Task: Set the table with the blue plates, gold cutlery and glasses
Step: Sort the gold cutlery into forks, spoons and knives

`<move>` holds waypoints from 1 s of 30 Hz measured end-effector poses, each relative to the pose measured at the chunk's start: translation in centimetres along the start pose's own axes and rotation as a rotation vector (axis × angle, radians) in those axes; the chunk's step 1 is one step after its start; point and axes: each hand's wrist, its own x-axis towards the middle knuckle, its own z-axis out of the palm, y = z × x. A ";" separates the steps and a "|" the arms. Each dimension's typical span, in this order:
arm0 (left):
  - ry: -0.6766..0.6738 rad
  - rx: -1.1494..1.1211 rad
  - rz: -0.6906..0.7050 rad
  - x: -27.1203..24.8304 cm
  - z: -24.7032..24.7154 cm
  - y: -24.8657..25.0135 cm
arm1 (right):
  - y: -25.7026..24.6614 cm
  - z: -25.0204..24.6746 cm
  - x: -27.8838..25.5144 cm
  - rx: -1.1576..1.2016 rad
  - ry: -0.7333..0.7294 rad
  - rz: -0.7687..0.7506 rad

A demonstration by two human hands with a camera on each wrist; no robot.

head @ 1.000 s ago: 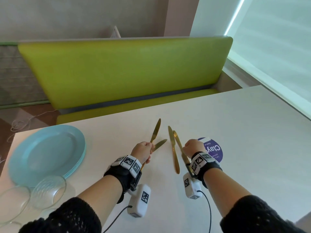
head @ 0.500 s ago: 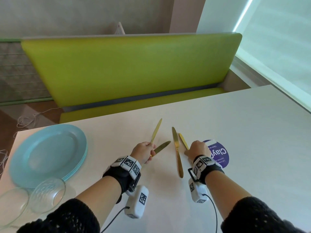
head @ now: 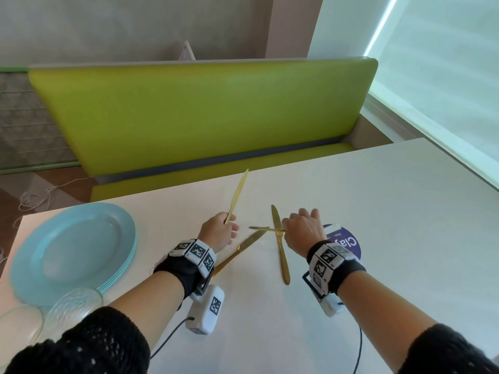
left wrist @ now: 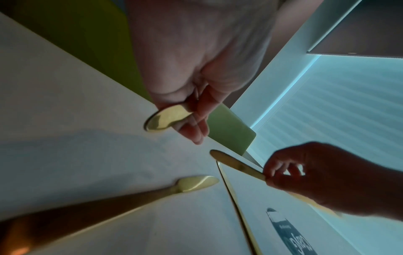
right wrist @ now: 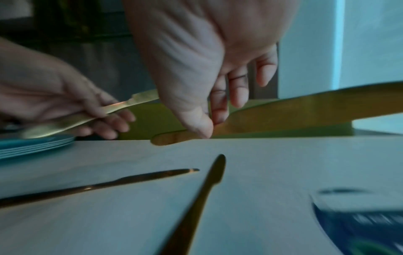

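Here, one gold knife (head: 237, 197) is gripped by the left hand (head: 217, 233) and another (right wrist: 283, 113) pinched by the right hand (head: 302, 230) above the table (head: 378, 211); two knives (head: 280, 247) lie between them, plates (head: 73, 249) and glasses (head: 73, 306) near the left edge.

In the head view the glasses (head: 73, 306) at the table's (head: 378, 238) near left corner run off the picture's left edge, and a black sleeve (head: 89, 344) covers their near side. The blue plates (head: 73, 252) form a stack whose count is unclear. The right hand (head: 302, 233) hides part of the round purple sticker (head: 348, 244) (only "Cla" reads) and the handle of the thin gold piece (head: 266, 228) it pinches, which is blurred; knife or fork cannot be told. The left wristband (head: 195, 253) covers the handle end of the gold knife (head: 243, 248) lying on the table. The right wrist view is smeared throughout.
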 end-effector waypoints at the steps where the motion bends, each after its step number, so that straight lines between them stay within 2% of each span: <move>1: 0.011 0.012 0.021 -0.1 -0.1 0.1 | -0.5 -0.5 -0.1 -0.038 0.012 -0.067; 5: -0.063 0.047 0.034 -0.6 -0.1 0.2 | -3.7 -1.9 -0.5 -0.171 0.116 -0.296; 8: -0.190 0.045 -0.032 -1.4 0.4 0.0 | -5.3 -1.8 -0.4 -0.170 0.156 -0.354; 12: -0.284 0.120 -0.046 -2.3 0.7 -0.3 | -6.2 -2.0 -0.4 -0.163 0.277 -0.459; 14: -0.360 0.101 -0.058 -2.6 0.8 -0.8 | -6.4 -2.0 -0.3 -0.138 0.281 -0.474; 17: -0.378 0.052 -0.079 -2.7 1.0 -1.2 | -6.4 -1.6 -0.2 -0.096 0.286 -0.492; 20: -0.348 0.048 -0.080 -2.6 1.3 -1.7 | -6.4 -1.0 0.0 0.064 0.296 -0.400; 23: -0.272 0.023 -0.097 -2.5 1.3 -1.9 | -5.3 -0.4 0.1 0.308 0.317 -0.203; 24: -0.244 0.013 -0.108 -2.3 1.2 -1.9 | -4.7 -0.2 0.1 0.378 0.268 -0.095; 27: -0.212 -0.026 -0.141 -1.9 0.7 -1.9 | -2.6 1.3 -0.1 0.460 -0.023 0.252; 30: -0.203 -0.033 -0.147 -1.8 0.5 -1.8 | -1.7 3.4 -0.5 0.554 -0.213 0.461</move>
